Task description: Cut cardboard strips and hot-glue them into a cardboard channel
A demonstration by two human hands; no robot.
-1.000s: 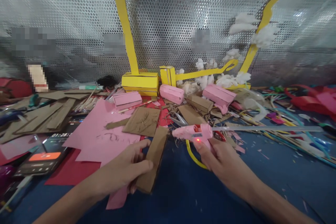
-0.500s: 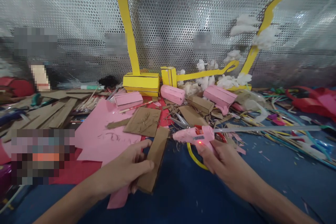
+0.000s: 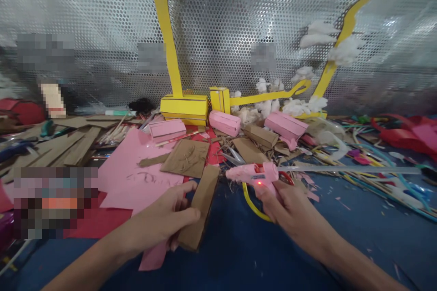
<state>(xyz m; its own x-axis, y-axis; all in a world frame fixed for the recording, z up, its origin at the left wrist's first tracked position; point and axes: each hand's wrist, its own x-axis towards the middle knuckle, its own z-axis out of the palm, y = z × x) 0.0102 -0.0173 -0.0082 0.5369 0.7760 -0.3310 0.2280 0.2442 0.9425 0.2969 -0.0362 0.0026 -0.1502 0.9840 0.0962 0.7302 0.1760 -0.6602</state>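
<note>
My left hand is closed on a long brown cardboard piece, thumb on top, holding it tilted above the blue table. My right hand grips a pink hot glue gun with a red light lit, a clear glue stick jutting out of its back and a yellow cord looping under it. The gun's nozzle points left, a short gap from the cardboard piece's upper end.
Pink paper, red paper and brown cardboard scraps litter the table. Pink paper boxes, yellow cardboard shapes with cotton tufts stand against a perforated metal wall. Sticks and scraps lie at right.
The glue gun in my right hand has shifted very slightly; my left hand and the cardboard piece have stayed put.
</note>
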